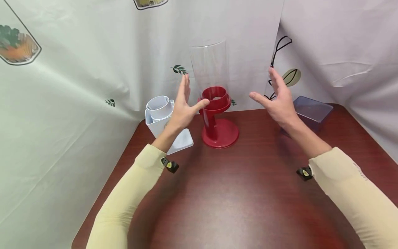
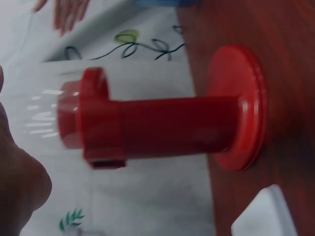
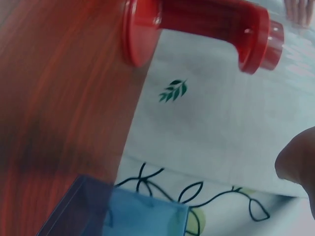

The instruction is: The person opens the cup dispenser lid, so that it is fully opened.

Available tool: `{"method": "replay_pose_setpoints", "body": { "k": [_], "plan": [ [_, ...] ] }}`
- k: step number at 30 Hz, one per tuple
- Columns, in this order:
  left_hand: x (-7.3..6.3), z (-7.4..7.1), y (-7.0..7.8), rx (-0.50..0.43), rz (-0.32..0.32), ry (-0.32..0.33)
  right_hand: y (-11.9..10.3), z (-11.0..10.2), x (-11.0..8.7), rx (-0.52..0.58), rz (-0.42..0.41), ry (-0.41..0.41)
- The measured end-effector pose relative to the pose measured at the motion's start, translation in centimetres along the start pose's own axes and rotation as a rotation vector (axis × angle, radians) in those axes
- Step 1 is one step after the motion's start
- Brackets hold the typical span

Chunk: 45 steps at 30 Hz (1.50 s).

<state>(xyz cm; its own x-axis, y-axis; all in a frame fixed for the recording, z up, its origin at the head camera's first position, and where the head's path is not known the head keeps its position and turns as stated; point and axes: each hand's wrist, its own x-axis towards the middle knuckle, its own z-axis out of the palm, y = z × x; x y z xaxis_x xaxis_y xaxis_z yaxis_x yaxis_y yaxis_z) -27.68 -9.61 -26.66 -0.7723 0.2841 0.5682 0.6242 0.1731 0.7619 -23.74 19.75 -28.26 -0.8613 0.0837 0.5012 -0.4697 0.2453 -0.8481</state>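
Observation:
A red stand (image 1: 220, 133) with a round base and a ring on top stands near the back of the table. A tall clear cylinder (image 1: 209, 65) rises from its ring. My left hand (image 1: 183, 109) is raised just left of the cylinder, fingers straight and thumb toward it; whether it touches is hard to tell. Farther off on the right, my right hand (image 1: 278, 100) hovers in the air with straight fingers and holds nothing. In the left wrist view the red stand (image 2: 172, 128) appears sideways, with part of the left hand (image 2: 19, 182) at the edge.
White plastic parts, a cup-like piece in a holder (image 1: 158, 110) and a flat piece (image 1: 183, 140), lie behind the left forearm. A translucent blue bin (image 1: 314, 110) stands at the back right. Patterned cloth (image 1: 93, 69) hangs around the brown table (image 1: 236, 193).

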Motion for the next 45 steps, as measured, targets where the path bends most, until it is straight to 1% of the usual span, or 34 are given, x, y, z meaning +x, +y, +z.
{"method": "replay_pose_setpoints", "body": {
  "k": [3,5,8,11,13,16,18,25,29,35,38,41,45],
  "plan": [
    [-0.3,1.2,-0.7,0.04,-0.063,-0.009,-0.5,0.8,0.3,0.013,0.023,-0.049],
    [-0.4,1.9,-1.2,0.051,-0.101,-0.014,-0.2,1.3,0.7,0.011,0.047,-0.073],
    [-0.5,2.6,-1.8,0.048,-0.14,-0.015,0.5,2.1,1.5,0.006,0.074,-0.1],
    [-0.5,3.1,-2.1,0.049,-0.17,-0.01,1.5,2.8,2.5,0.031,0.083,-0.117],
    [-0.6,3.4,-2.2,0.058,-0.189,-0.004,1.8,3.3,2.9,0.056,0.086,-0.13],
    [-0.4,3.5,-2.8,0.073,-0.21,0.004,2.0,4.2,3.3,0.086,0.087,-0.146],
    [-0.2,3.6,-3.6,0.071,-0.216,0.008,2.0,4.7,3.4,0.081,0.098,-0.158],
    [0.7,3.8,-7.9,0.07,-0.231,0.027,2.2,6.3,4.0,0.081,0.119,-0.204],
    [0.8,3.9,-8.9,0.071,-0.228,0.044,2.0,6.9,4.3,0.089,0.12,-0.223],
    [0.7,4.0,-9.5,0.057,-0.241,0.049,0.0,7.5,3.7,0.117,0.115,-0.242],
    [0.7,4.0,-9.6,0.048,-0.243,0.032,-0.6,7.7,3.5,0.121,0.119,-0.246],
    [0.4,4.0,-8.9,0.02,-0.237,0.014,0.3,8.1,4.1,0.113,0.122,-0.242],
    [0.1,3.9,-7.3,-0.008,-0.227,0.004,1.9,8.6,4.9,0.106,0.128,-0.237]
  ]
}}
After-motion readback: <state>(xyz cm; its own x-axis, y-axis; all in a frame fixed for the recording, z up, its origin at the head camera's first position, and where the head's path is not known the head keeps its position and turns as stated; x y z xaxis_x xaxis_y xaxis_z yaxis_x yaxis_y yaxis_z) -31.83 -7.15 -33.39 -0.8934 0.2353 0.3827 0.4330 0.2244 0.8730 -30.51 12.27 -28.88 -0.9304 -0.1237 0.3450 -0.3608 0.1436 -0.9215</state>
